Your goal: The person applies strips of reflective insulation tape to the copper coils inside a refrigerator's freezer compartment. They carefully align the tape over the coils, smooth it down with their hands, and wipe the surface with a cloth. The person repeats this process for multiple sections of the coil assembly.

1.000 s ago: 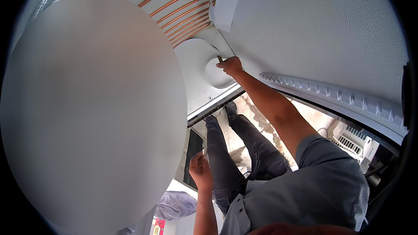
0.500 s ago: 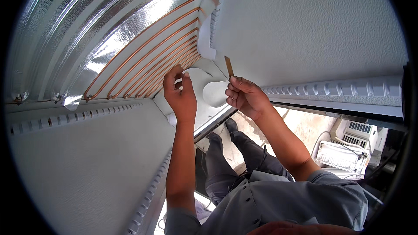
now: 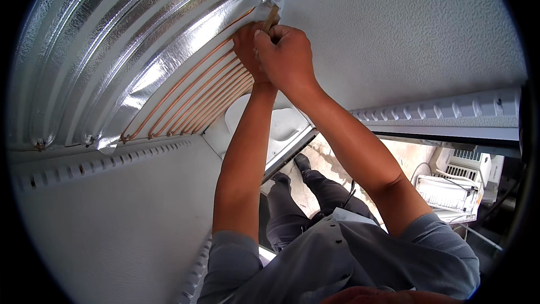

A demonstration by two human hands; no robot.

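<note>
My right hand (image 3: 287, 59) grips a flat, brownish-gold strip (image 3: 270, 17), near the right end of the curved copper tubes (image 3: 185, 76) on the wall. Just behind it, my left hand (image 3: 248, 45) rests against the tubes at that same end, partly covered by the right one, so what its fingers hold, if anything, is hidden. Strips of silver foil (image 3: 152, 73) lie over the coils farther left, their right end close above both hands.
White textured cabinet walls (image 3: 410, 28) surround me, with ribbed rails (image 3: 427, 114) along their edges. Below are a molded white panel (image 3: 238, 118), my legs, a stained floor (image 3: 315, 152) and, at the right, white appliance parts (image 3: 450, 191).
Both hands have risen to the upper right end of the tubes and come together. The strip in my right hand has moved up with it.
</note>
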